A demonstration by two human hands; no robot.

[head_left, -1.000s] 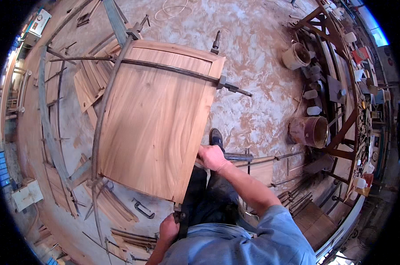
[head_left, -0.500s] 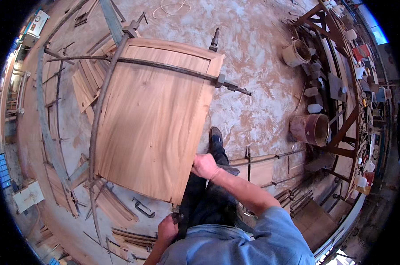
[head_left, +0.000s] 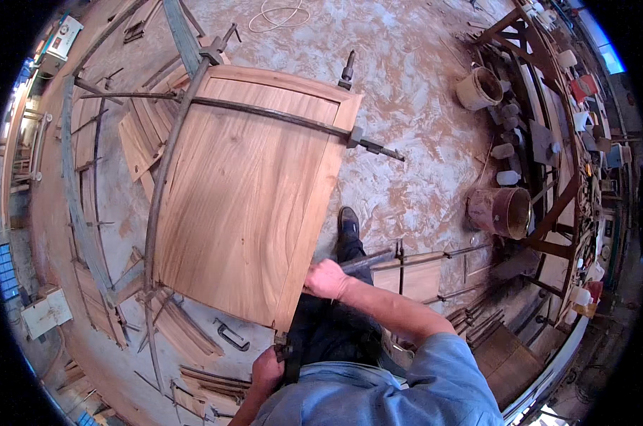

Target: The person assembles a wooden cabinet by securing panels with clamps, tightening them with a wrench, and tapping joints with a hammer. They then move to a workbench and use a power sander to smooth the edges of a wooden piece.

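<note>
A framed wooden panel (head_left: 243, 206) lies before me, with a long metal bar clamp (head_left: 272, 117) across its far end. My right hand (head_left: 326, 279) is closed at the panel's right edge, around a dark metal bar (head_left: 367, 261) that sticks out past the knuckles; the rest of the bar is hidden. My left hand (head_left: 267, 369) is closed round a dark clamp head (head_left: 282, 348) at the panel's near right corner. Another clamp's screw end (head_left: 348, 69) juts out beyond the far right corner. A curved metal bar (head_left: 167, 170) runs along the panel's left side.
A C-clamp (head_left: 231, 335) lies on the floor near wooden strips (head_left: 183, 323). Two buckets (head_left: 477, 89) (head_left: 502, 211) stand by a cluttered rack (head_left: 556, 234) at right. More clamped boards (head_left: 424, 273) lie right of my legs. A coiled cord (head_left: 279, 15) lies far off.
My right hand has shifted slightly nearer along the panel's edge, and the dark bar beside it has swung to point farther away. The left hand stays at the corner clamp head.
</note>
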